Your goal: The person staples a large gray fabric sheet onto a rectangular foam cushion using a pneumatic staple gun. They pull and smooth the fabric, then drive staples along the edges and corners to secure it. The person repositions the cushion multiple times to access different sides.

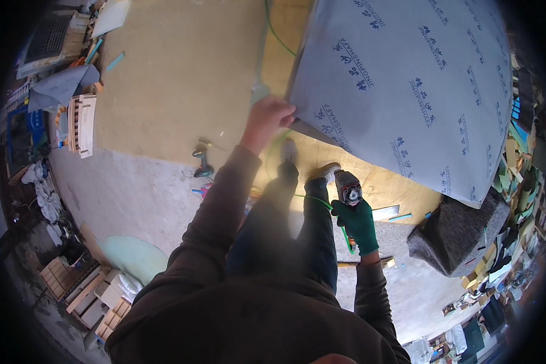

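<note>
My bare left hand (267,124) is closed in a pinch on the near left corner of a large grey sheet (400,91) printed with dark blue writing. The sheet spreads away to the far right, over something it hides. In a green glove, my right hand (358,227) grips a dark tool with a round metal end, which looks like an air staple gun (349,187). A green hose (317,200) runs near the grip. The tool is held low, apart from the sheet's near edge, beside my shoe (326,172).
A cordless drill (202,162) lies on the floor to the left, near a broad tan surface (170,79). Dark grey fabric (458,233) bulges below the sheet at right. Scraps (522,188) heap along the right side; a wooden frame (82,125) and a pale green disc (133,256) lie left.
</note>
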The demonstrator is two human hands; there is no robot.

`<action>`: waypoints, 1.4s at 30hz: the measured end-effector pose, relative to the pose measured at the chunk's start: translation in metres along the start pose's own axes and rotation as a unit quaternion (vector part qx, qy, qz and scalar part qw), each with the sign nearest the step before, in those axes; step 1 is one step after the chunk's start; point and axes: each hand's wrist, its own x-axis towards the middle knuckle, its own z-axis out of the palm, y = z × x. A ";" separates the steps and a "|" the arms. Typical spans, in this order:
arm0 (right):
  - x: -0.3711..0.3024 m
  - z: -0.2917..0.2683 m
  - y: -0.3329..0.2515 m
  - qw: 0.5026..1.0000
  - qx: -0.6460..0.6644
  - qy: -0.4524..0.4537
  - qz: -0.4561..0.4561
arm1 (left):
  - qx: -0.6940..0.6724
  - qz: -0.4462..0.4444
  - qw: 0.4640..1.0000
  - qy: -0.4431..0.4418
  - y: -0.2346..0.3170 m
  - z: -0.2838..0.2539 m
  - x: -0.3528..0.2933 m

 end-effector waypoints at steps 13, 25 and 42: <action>0.020 0.001 -0.037 0.995 -0.039 -0.030 -0.089 | 0.348 0.185 0.909 0.137 -0.016 0.019 0.003; 0.104 0.061 -0.132 0.979 -0.111 -0.120 -0.122 | 0.095 -0.020 0.991 0.097 -0.041 0.003 0.004; 0.142 0.079 -0.112 0.897 -0.320 -0.118 -0.280 | -0.031 0.005 0.998 0.050 -0.062 0.001 0.009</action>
